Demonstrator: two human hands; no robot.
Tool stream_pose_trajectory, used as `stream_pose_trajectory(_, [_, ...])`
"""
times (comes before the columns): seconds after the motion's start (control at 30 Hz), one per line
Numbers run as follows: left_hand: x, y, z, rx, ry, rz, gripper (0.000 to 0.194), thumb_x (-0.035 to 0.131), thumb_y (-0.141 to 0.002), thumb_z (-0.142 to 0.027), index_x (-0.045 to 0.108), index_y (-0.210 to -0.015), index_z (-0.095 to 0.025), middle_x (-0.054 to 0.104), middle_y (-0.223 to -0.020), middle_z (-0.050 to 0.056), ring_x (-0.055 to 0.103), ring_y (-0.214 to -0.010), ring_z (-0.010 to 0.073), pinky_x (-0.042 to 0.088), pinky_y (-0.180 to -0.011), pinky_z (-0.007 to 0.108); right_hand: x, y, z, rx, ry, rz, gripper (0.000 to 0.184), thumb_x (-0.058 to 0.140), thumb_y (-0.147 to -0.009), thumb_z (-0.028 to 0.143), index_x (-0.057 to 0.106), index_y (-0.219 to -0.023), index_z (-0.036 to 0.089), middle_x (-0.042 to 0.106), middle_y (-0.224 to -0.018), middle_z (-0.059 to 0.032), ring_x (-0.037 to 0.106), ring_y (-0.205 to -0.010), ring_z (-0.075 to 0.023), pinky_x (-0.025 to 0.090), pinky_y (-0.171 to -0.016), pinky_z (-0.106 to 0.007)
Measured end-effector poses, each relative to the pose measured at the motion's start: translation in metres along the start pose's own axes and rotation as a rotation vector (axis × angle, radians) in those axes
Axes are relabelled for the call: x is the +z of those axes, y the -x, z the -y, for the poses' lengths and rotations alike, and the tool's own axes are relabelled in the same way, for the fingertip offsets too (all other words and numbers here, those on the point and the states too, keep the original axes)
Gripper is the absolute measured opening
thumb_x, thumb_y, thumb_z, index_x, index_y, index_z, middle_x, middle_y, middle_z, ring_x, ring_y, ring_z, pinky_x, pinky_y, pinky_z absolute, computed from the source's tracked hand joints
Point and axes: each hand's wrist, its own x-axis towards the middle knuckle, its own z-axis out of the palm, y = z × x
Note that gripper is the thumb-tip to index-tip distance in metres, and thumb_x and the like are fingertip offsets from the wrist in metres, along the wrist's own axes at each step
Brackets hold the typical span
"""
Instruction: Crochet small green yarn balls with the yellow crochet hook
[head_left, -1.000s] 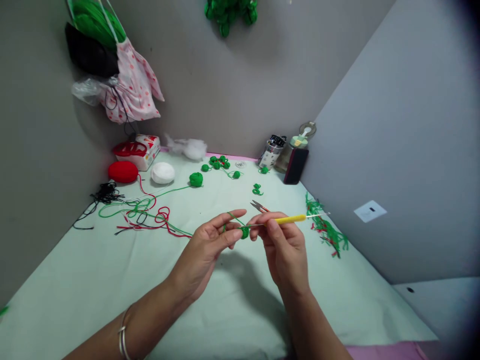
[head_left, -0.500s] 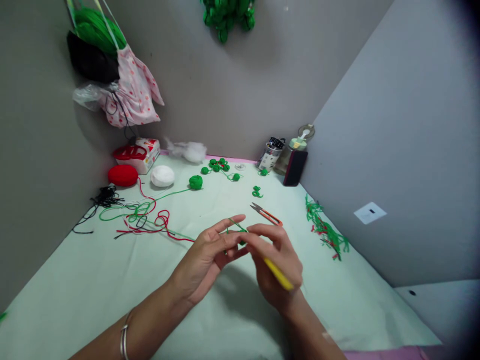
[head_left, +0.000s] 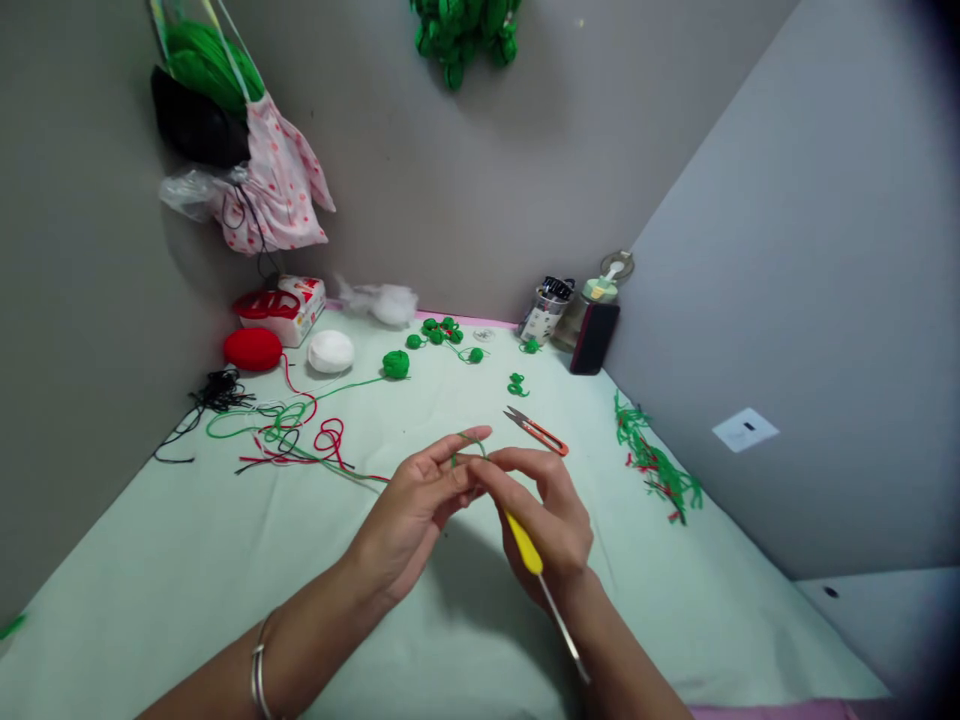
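My left hand (head_left: 409, 510) is closed in a pinch, with green yarn (head_left: 480, 446) running over its raised index finger. Its fingertips meet those of my right hand (head_left: 555, 510), and whatever green work lies between them is mostly hidden. The right hand is wrapped round a crochet hook (head_left: 524, 545) with a yellow handle; a thin metal shaft sticks out of it toward the lower right. Just beyond the hands lie orange-handled thread snips (head_left: 537, 431). A green yarn ball (head_left: 395, 365) sits farther back, its strand trailing left into a tangle.
Red (head_left: 253, 349) and white yarn balls (head_left: 331, 352) stand at the left, near tangled strands (head_left: 289, 440). Small green crocheted pieces (head_left: 442, 330) lie at the back. A phone (head_left: 595, 339) leans by a pen holder (head_left: 545, 312). Yarn scraps (head_left: 656, 465) lie at right.
The hook has turned in my right hand, so its metal shaft now shows toward the lower right. The green piece seen between my fingertips is now mostly covered. The view has shifted slightly.
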Motion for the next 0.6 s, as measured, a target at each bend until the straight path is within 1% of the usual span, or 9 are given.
stream_pose_trajectory(0.03, [-0.001,-0.001,-0.001,-0.029,0.034,0.016,0.042,0.093,-0.077,-0.025,0.083,-0.117,-0.018,0.066,-0.076,-0.003,0.055,-0.070,0.0100,0.050,-0.097,0.034,-0.002,-0.001,-0.001,0.031,-0.023,-0.015,0.036,0.067,-0.095,0.003,0.079,-0.118,0.027,0.075,-0.104,-0.0079,0.072,-0.092,-0.0206,0.060,-0.079,-0.033])
stream_pose_trajectory(0.1, [-0.002,-0.002,-0.004,-0.042,0.084,0.015,0.036,0.092,-0.078,-0.021,0.084,-0.112,-0.016,0.061,-0.071,-0.006,0.048,-0.061,0.0066,0.050,-0.105,0.039,-0.005,-0.004,-0.005,0.204,-0.203,-0.056,0.027,0.064,-0.099,0.008,0.080,-0.110,0.027,0.075,-0.094,-0.0050,0.070,-0.084,-0.0186,0.059,-0.077,-0.033])
stream_pose_trajectory(0.17, [-0.002,-0.001,-0.005,0.001,0.079,-0.011,0.034,0.091,-0.078,-0.018,0.084,-0.111,-0.018,0.061,-0.073,-0.006,0.047,-0.061,0.0061,0.049,-0.107,0.040,-0.006,-0.008,-0.007,0.399,-0.437,-0.092,0.021,0.061,-0.103,0.016,0.079,-0.102,0.026,0.072,-0.087,-0.0025,0.067,-0.074,-0.0161,0.057,-0.072,-0.032])
stream_pose_trajectory(0.2, [-0.002,-0.001,-0.005,0.025,0.055,-0.015,0.035,0.091,-0.077,-0.019,0.083,-0.111,-0.019,0.063,-0.076,-0.005,0.050,-0.064,0.0073,0.049,-0.105,0.039,-0.005,-0.010,-0.007,0.459,-0.517,-0.082,0.020,0.061,-0.103,0.019,0.080,-0.100,0.026,0.072,-0.086,-0.0022,0.066,-0.072,-0.0156,0.057,-0.070,-0.032])
stream_pose_trajectory(0.23, [-0.001,0.000,-0.004,0.044,0.020,-0.012,0.037,0.091,-0.077,-0.020,0.083,-0.113,-0.021,0.065,-0.079,-0.005,0.053,-0.068,0.0088,0.048,-0.103,0.037,-0.004,-0.011,-0.007,0.486,-0.558,-0.062,0.019,0.063,-0.102,0.021,0.080,-0.098,0.026,0.072,-0.087,-0.0025,0.067,-0.074,-0.0159,0.057,-0.070,-0.031])
stream_pose_trajectory(0.3, [0.001,0.001,-0.002,0.056,-0.048,0.002,0.041,0.092,-0.077,-0.023,0.082,-0.117,-0.023,0.068,-0.081,-0.004,0.056,-0.073,0.0107,0.048,-0.097,0.033,-0.001,-0.011,-0.007,0.485,-0.549,-0.028,0.016,0.067,-0.101,0.022,0.082,-0.098,0.027,0.075,-0.090,-0.0035,0.070,-0.083,-0.0176,0.059,-0.073,-0.031])
stream_pose_trajectory(0.37, [0.002,0.002,-0.001,0.049,-0.080,0.008,0.042,0.092,-0.078,-0.026,0.081,-0.119,-0.022,0.070,-0.080,-0.003,0.059,-0.076,0.0120,0.047,-0.093,0.032,0.000,-0.010,-0.006,0.486,-0.526,-0.036,0.015,0.069,-0.100,0.022,0.083,-0.099,0.028,0.077,-0.092,-0.0034,0.071,-0.085,-0.0173,0.059,-0.075,-0.030])
stream_pose_trajectory(0.53, [0.004,0.003,-0.003,0.041,-0.077,0.005,0.039,0.091,-0.079,-0.027,0.080,-0.117,-0.021,0.070,-0.071,-0.003,0.066,-0.083,0.0171,0.047,-0.092,0.033,-0.003,-0.012,-0.008,0.693,-0.747,-0.090,0.016,0.069,-0.100,0.032,0.081,-0.095,0.023,0.076,-0.088,-0.0033,0.069,-0.069,-0.0136,0.059,-0.067,-0.029])
stream_pose_trajectory(0.6, [0.004,0.003,-0.004,0.038,-0.075,0.000,0.039,0.091,-0.078,-0.027,0.081,-0.116,-0.021,0.070,-0.071,-0.003,0.066,-0.082,0.0172,0.047,-0.091,0.034,-0.003,-0.013,-0.008,0.714,-0.802,-0.098,0.020,0.067,-0.102,0.034,0.079,-0.092,0.021,0.075,-0.086,-0.0034,0.069,-0.067,-0.0134,0.060,-0.065,-0.029])
